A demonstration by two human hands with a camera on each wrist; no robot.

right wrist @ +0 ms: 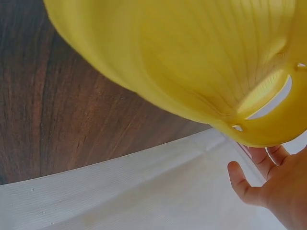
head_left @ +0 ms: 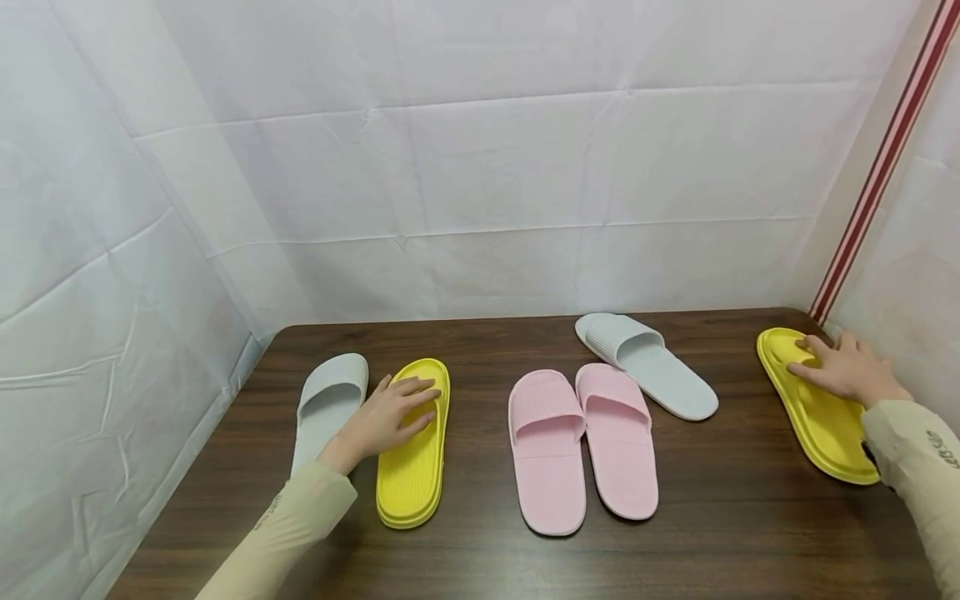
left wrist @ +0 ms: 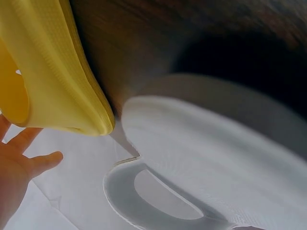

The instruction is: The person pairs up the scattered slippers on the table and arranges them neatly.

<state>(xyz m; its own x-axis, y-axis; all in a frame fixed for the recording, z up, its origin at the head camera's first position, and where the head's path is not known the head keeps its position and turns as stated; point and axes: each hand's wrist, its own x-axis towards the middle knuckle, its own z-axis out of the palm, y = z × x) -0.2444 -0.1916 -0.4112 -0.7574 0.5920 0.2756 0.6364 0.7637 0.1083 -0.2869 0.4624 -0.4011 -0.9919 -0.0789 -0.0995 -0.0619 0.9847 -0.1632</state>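
the left hand (head_left: pixel 385 419) is above the left yellow slide slipper (head_left: pixel 409 483), on the left part of the bench (head_left: pixel 480 467). its fingers are spread and released, not curled around the slipper; if they touch the strap, i cannot tell. the right hand (head_left: pixel 853 372) is over the front part of the right yellow slide slipper (head_left: pixel 825 429), near the right end of the bench, and its fingers are also loose and grasp nothing. this slipper lies tilted, with its toe toward the far left.

just beside the left yellow one lies a pale grey slipper (head_left: pixel 327 408), partly covered by the arm. between the hands, two pink slippers (head_left: pixel 549 492) lie side by side, with toes away from the person. behind them, the second pale grey slipper (head_left: pixel 667 379) lies diagonally. a white sheet (head_left: pixel 487 175) hangs behind the bench.
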